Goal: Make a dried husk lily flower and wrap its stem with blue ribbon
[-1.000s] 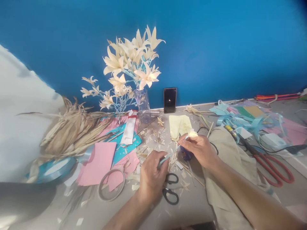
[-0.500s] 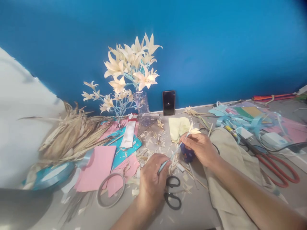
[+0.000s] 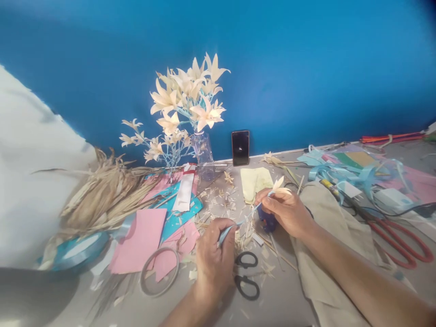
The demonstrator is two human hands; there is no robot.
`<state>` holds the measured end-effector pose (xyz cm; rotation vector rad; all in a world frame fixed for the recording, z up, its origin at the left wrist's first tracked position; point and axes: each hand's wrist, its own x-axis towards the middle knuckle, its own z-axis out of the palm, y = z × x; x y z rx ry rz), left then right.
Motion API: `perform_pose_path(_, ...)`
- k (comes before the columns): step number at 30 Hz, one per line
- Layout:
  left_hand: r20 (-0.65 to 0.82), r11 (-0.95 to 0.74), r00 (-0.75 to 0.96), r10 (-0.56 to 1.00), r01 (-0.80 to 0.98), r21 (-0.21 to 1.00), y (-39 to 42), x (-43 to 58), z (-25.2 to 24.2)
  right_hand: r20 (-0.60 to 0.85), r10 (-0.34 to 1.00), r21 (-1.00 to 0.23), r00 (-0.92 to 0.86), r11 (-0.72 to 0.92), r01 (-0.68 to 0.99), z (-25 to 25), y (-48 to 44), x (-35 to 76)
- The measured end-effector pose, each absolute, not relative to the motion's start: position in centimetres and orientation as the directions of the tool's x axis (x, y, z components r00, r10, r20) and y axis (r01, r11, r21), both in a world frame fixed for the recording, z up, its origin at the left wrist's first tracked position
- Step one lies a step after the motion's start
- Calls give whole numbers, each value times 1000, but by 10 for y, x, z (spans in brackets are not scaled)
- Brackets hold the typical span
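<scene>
My right hand (image 3: 286,211) pinches a small cream artificial flower (image 3: 279,187) just below its petals. From it a thin stem wrapped in light blue runs down and left to my left hand (image 3: 218,252). There my closed fingers grip a light blue ribbon strip (image 3: 225,234), drawn taut along the stem. Beside my left hand lie scissors with black handles (image 3: 247,277). Under my right hand is a dark blue object (image 3: 267,219), partly covered, whose kind I cannot tell.
Behind stand cream flowers in a clear bottle (image 3: 204,156) and a phone (image 3: 240,147) against the blue wall. Dried husks (image 3: 102,195), pink paper (image 3: 139,240) and a tape ring (image 3: 159,272) lie left. Beige cloth (image 3: 327,240) and red-handled scissors (image 3: 405,243) lie right. Scraps litter the middle.
The flower has turned a little in my right fingers, its petals now pointing more to the right. My left hand has shifted slightly left, with the strip still gripped.
</scene>
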<state>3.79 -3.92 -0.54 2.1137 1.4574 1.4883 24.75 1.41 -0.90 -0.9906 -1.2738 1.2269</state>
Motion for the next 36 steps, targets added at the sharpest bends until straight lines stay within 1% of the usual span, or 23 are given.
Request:
perform_pose_path(5, 752, -639, 100, 651, 608, 472, -37, 35, -8, 25, 989, -959, -144, -17, -283, -2, 9, 239)
perform_pose_path(8, 788, -670, 125, 603, 614, 416, -34, 34, -11, 5, 991, -960, -131, -32, -278, 0, 6, 234)
perform_pose_path(10, 793, -685, 142, 593, 606, 404, -33, 34, -13, 8, 993, -966, -118, -22, -256, -1, 6, 233)
perform_pose_path(12, 779, -682, 140, 611, 594, 427, -34, 34, -16, 11, 993, -965, -119, -20, -262, -2, 6, 234)
perform_pose_path(17, 677, -605, 84, 731, 538, 587, -41, 38, -16, 33, 985, -942, -167, -25, -334, -2, 7, 238)
perform_pose_path(20, 666, -624, 93, 740, 465, 629, -44, 41, -10, 61, 979, -922, -196, -19, -386, 1, 6, 239)
perform_pose_path(23, 694, -676, 116, 711, 388, 627, -44, 43, -5, 65, 977, -913, -204, -25, -408, 4, 7, 238)
perform_pose_path(25, 701, -696, 136, 700, 350, 627, -43, 43, -4, 41, 979, -911, -201, -46, -410, 5, 7, 237)
perform_pose_path(28, 698, -697, 144, 702, 345, 629, -42, 43, -4, 3, 979, -911, -205, -82, -404, 4, 8, 237)
perform_pose_path(30, 710, -705, 142, 690, 354, 614, -41, 42, -5, 4, 978, -916, -209, -80, -392, 3, 8, 238)
perform_pose_path(33, 749, -733, 137, 648, 378, 565, -40, 41, -8, 16, 972, -947, -233, -60, -316, 1, 6, 238)
perform_pose_path(36, 771, -747, 148, 620, 413, 521, -38, 41, -10, -16, 953, -977, -302, -79, -198, 1, 1, 233)
